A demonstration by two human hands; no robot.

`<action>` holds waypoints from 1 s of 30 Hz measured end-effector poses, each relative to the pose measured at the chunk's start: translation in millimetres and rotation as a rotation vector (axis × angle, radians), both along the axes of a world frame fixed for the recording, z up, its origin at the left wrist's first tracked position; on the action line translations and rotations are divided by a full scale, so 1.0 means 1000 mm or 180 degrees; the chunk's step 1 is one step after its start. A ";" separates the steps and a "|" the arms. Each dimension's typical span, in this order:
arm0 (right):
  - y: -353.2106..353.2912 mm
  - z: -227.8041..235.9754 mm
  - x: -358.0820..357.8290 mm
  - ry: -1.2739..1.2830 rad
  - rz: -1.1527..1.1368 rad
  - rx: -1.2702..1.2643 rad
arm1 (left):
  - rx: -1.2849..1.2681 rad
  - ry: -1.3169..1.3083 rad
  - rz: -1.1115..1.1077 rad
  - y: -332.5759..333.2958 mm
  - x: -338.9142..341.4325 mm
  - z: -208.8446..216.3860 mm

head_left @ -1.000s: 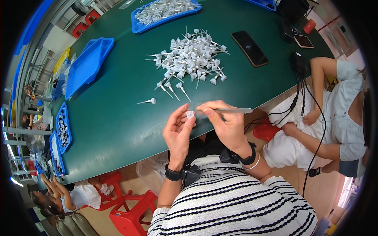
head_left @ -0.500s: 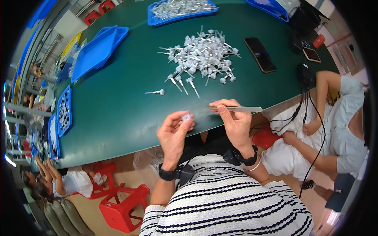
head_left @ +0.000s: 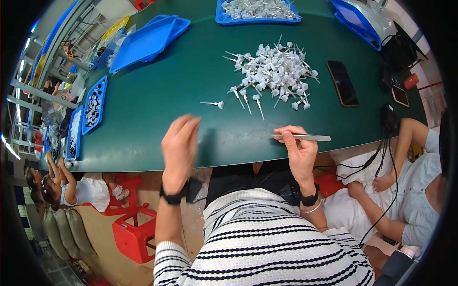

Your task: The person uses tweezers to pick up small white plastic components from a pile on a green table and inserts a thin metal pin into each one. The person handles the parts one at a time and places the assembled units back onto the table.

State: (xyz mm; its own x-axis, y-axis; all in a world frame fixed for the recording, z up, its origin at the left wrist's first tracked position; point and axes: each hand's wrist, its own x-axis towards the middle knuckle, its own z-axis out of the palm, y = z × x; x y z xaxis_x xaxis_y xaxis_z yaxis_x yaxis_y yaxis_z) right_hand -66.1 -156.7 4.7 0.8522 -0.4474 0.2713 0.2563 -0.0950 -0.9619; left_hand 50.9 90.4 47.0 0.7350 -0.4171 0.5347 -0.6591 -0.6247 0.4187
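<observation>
In my right hand [head_left: 300, 150] is a pair of metal tweezers [head_left: 312, 137], gripped between thumb and fingers near the table's front edge. Its tips point left. My left hand [head_left: 179, 148] is raised over the table to the left, back of the hand upward and fingers drawn together. Whatever it may pinch is hidden. Just beyond it lies a single white-headed part with a thin metal stem [head_left: 212, 104]. A heap of similar white parts [head_left: 274, 71] sits farther off, with several lying separately along its near side.
A blue tray of white parts [head_left: 260, 20] stands at the far side. Stacked blue trays [head_left: 143, 42] lie far left; smaller filled trays [head_left: 94, 105] line the left end. A phone [head_left: 342, 83] rests right of the heap. A co-worker [head_left: 405, 190] sits at right, near hanging black cables [head_left: 389, 143].
My left hand has moved left and turned over; the small white piece visible in its fingers before no longer shows. My right hand still grips the tweezers. The whole view has shifted.
</observation>
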 end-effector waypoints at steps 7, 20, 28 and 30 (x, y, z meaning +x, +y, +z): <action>-0.005 -0.001 -0.014 0.0089 -0.0165 0.0173 | 0.1305 -0.0024 -0.0286 -0.049 0.060 -0.035; 0.026 0.003 0.003 -0.0152 0.0120 0.0397 | -0.0039 0.0444 -0.0182 -0.065 -0.018 -0.045; 0.026 0.012 -0.004 -0.0217 -0.0010 0.0526 | -0.0177 0.0789 -0.0433 -0.068 -0.018 -0.040; 0.027 0.012 -0.002 -0.0294 -0.0042 0.0570 | -0.0470 0.1160 -0.0444 -0.071 -0.029 -0.038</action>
